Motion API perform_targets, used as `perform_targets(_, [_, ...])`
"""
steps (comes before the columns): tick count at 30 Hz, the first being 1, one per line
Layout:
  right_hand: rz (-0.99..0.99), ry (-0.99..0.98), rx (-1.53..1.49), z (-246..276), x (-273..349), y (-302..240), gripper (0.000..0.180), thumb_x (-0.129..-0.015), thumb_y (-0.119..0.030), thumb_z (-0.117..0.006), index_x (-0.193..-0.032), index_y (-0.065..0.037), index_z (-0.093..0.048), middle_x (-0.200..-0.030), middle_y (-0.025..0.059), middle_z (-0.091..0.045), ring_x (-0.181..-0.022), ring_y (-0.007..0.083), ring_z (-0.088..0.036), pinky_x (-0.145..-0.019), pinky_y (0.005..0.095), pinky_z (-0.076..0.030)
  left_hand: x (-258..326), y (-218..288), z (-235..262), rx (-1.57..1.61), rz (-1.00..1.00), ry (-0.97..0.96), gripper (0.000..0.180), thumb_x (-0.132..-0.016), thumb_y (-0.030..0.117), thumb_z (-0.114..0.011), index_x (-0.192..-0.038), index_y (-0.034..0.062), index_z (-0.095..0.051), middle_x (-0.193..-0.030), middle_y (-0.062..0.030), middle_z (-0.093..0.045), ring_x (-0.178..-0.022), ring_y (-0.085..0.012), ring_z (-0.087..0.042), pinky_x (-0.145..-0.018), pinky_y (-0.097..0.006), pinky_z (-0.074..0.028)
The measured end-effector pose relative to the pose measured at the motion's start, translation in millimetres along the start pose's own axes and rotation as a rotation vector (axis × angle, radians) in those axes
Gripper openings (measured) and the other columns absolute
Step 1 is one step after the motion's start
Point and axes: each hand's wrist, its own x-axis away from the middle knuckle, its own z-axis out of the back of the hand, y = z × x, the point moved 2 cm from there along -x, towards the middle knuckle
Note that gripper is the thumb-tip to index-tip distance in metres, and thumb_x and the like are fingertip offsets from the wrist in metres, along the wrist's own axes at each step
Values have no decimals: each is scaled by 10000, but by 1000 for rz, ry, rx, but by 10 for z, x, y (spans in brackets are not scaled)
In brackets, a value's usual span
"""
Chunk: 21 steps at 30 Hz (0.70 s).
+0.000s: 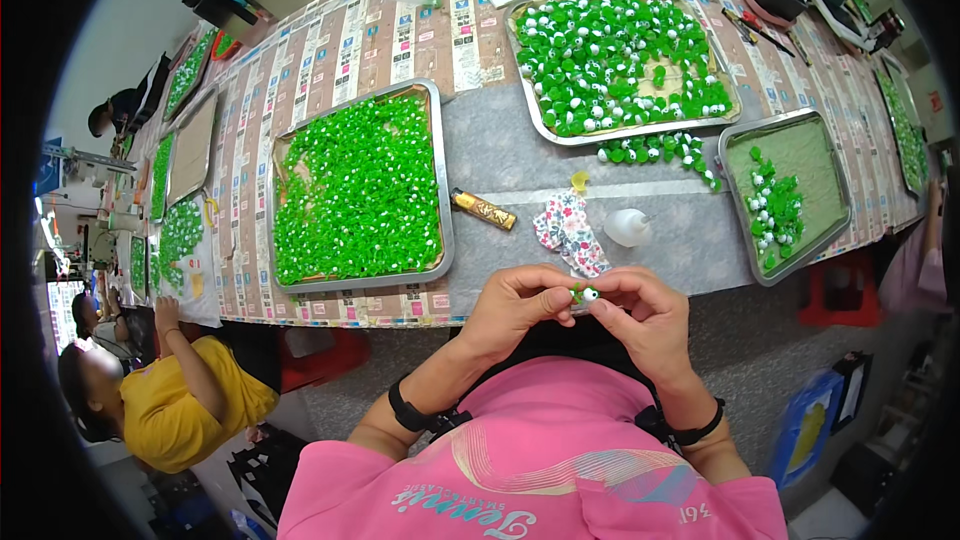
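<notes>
— How far along were you at that point?

— Judging by the trays, somewhere in the middle. The long surface in front of me carried three of them. The biggest, the left tray, was heaped with plain green pieces — as far as I could tell, none of those had eyes on them yet, so that was the bulk of what was left.

— And the finished ones?

— The far tray was nearly full of green pieces with white eyes, and a small spill of the same lay on the surface just beside its near edge. The right tray, lined in dull green, held only a scattering, so it had plenty of room.

— What did you have in your hands?

— One small green piece with white eyes, pinched between both. My left hand was curled, thumb and fingertips closed on its left side; my right hand was closed on it the same way from the right. I held it over the near edge of the surface, close to my chest.

— Anything else within reach?

— A small white squeeze bottle lying on its side, a flowered cloth next to it, and a gold-coloured lighter near the left tray.
</notes>
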Motion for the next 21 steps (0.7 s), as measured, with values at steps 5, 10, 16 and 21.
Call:
perform_targets(5, [11, 18, 12, 15, 10, 13, 197, -792, 29, -660, -988, 32, -638, -1003, 95, -587, -889, 149, -617, -772, 247, -519, -11, 25, -29, -78, -18, -1, 161, -856, 70, -620, -975, -34, -650, -897, -108, -631, -733, -151, -606, -681, -274, -526])
perform_targets(10, [48, 27, 84, 39, 19, 7, 190, -778, 33, -673, -967, 23, -660, -961, 98, -604, -862, 151, -626, -751, 240, -528, -12, 36, -44, -106, -15, 11, 162, -856, 63, -617, -979, -36, -650, -895, -109, -631, -721, -149, -608, -670, -272, -528])
perform_targets(16, [82, 57, 63, 36, 41, 14, 202, -767, 35, -684, -968, 16, -666, -953, 97, -609, -847, 147, -631, -744, 235, -529, -12, 37, -59, -110, -20, 15, 157, -858, 58, -612, -977, -37, -650, -885, -109, -629, -721, -150, -608, -671, -271, -528])
perform_targets(21, [69, 41, 80, 48, 36, 44, 200, -761, 29, -693, -958, 4, -676, -940, 94, -617, -834, 142, -630, -727, 228, -522, -12, 35, -57, -115, -18, 7, 145, -853, 46, -614, -966, -37, -652, -878, -108, -627, -720, -150, -607, -666, -270, -528])
